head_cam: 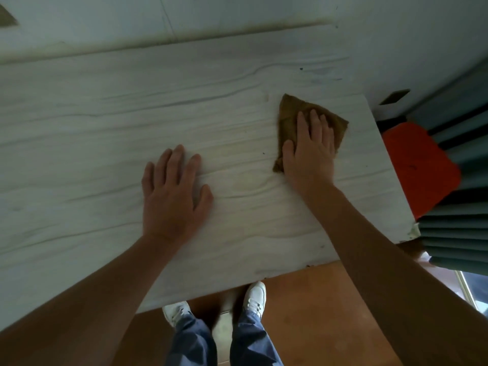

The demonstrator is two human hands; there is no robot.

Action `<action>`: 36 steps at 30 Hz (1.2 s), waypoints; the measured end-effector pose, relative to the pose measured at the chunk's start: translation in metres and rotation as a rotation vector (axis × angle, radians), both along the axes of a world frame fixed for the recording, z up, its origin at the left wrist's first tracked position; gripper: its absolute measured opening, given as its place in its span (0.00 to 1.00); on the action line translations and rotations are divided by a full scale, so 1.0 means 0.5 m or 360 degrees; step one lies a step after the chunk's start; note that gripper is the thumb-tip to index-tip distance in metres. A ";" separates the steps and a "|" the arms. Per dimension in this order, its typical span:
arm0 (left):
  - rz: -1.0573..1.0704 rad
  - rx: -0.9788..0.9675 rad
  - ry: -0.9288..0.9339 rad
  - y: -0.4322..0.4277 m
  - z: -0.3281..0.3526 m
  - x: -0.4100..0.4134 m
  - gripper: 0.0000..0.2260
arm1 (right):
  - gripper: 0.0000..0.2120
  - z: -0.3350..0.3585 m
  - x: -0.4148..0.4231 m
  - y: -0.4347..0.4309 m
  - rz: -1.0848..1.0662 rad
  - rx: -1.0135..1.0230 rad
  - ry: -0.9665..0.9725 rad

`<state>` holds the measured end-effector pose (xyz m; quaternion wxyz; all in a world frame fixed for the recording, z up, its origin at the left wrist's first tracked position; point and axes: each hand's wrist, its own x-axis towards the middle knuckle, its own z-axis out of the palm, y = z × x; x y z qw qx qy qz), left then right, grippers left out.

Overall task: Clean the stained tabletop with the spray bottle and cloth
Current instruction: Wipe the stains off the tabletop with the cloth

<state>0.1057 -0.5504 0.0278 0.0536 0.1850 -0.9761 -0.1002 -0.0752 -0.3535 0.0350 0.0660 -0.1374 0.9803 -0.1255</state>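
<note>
A brown cloth [291, 112] lies flat on the pale wood-grain tabletop [105, 133], toward its right end. My right hand [309, 151] presses down on the cloth with fingers spread, covering its near half. My left hand [174, 194] rests palm-down on the bare tabletop to the left of the cloth, fingers apart, holding nothing. A few small dark specks [301, 68] mark the table beyond the cloth. No spray bottle is in view.
The table's right edge [390, 165] is close to the cloth, with an orange object [420, 165] and grey-green pleated curtains [459, 233] beyond it. A white wall [237, 14] runs behind the table. My white shoes [254, 297] stand on the brown floor under the near edge.
</note>
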 end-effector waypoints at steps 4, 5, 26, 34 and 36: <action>0.0004 -0.0017 0.0005 -0.002 -0.001 0.000 0.29 | 0.32 -0.004 0.037 -0.118 0.0290 -0.0055 0.0058; 0.0006 -0.0024 -0.0002 -0.003 -0.001 0.001 0.29 | 0.32 -0.006 0.062 -0.131 0.0429 -0.0070 0.0078; -0.0008 -0.0038 0.0019 -0.004 -0.006 -0.001 0.28 | 0.33 -0.004 -0.114 -0.146 0.0442 0.0009 0.0055; -0.0006 -0.0040 0.0016 -0.004 -0.006 -0.003 0.28 | 0.29 -0.005 -0.098 -0.083 0.1112 -0.0029 0.0147; -0.0004 -0.0034 0.0014 -0.004 -0.006 -0.002 0.28 | 0.29 -0.011 -0.186 -0.059 0.0919 -0.0007 0.0187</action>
